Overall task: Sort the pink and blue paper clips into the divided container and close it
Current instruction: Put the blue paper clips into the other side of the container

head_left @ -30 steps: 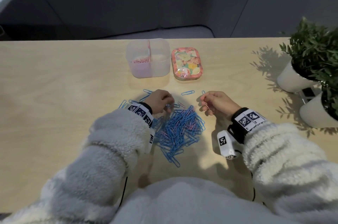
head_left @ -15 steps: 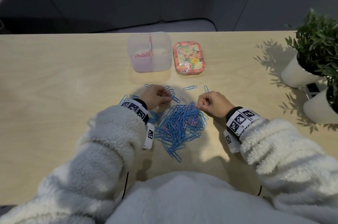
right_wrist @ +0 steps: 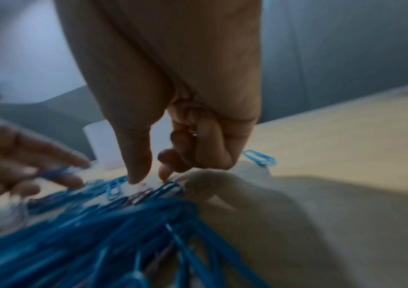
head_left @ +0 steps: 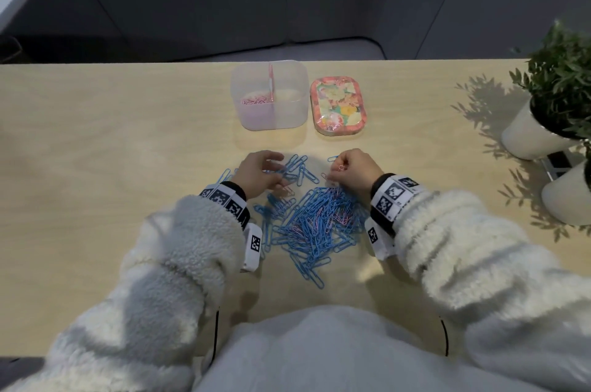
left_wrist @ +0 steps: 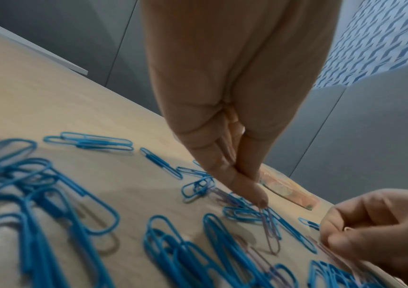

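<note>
Head view: the divided container stands open, lid just beside it. Only its left compartment holds pink clips; the right looks empty. The mixed pile remains on the table, mostly blue. The right hand pinches a pink clip; the left hand fingers loose clips, grasp unclear. Judged early.
</note>
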Demonstrator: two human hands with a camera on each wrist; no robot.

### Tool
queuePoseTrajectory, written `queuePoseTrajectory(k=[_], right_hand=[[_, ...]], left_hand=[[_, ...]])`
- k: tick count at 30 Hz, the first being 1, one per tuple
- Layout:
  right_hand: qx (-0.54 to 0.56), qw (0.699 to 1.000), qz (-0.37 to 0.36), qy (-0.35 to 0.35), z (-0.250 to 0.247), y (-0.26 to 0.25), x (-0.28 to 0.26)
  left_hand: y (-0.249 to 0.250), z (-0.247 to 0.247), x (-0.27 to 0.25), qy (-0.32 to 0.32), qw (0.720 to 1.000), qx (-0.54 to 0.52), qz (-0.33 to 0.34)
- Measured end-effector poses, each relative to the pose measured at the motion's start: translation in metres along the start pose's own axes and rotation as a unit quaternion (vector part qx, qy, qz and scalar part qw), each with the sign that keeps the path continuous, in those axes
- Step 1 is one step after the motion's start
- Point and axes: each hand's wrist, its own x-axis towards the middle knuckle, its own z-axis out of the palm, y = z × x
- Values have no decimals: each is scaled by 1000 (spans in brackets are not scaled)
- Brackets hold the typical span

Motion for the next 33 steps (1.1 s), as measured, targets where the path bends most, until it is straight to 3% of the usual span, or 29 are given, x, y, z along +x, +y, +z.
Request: queuePoseTrajectory(k=[3,8,11,14,17,19,22,27,33], right_hand=[[-139,990,-14,-8,9,-9,4],[-165,985,11,-42,7,-15,3],[-6,999,18,-35,1,-17,-3],[204,978,30,-40,-1,-22,-12],[260,960,66,-76,9,-30,-13],[195,975,62,-88,20,-35,-13],[34,996,-17,-81,40,-37,-9],[-144,987,-65,-35,64,-46,-14],[-245,961,-108,-64,75,-53,-19]], left_hand=[[-3,-5,1,22,1000,2,2],[3,-4,-4,22,1000,0,-7],[2,-8,-9,32,999,8,-15],[-5,-11,-12,52,990,130,25],[-12,-16,-12,105,967,231,13],[-15,-17,-13,132,959,250,22],[-14,-17,-15,177,929,319,67],[-7,-4,-14,114,873,464,95],[-7,2,-9,71,855,510,58]])
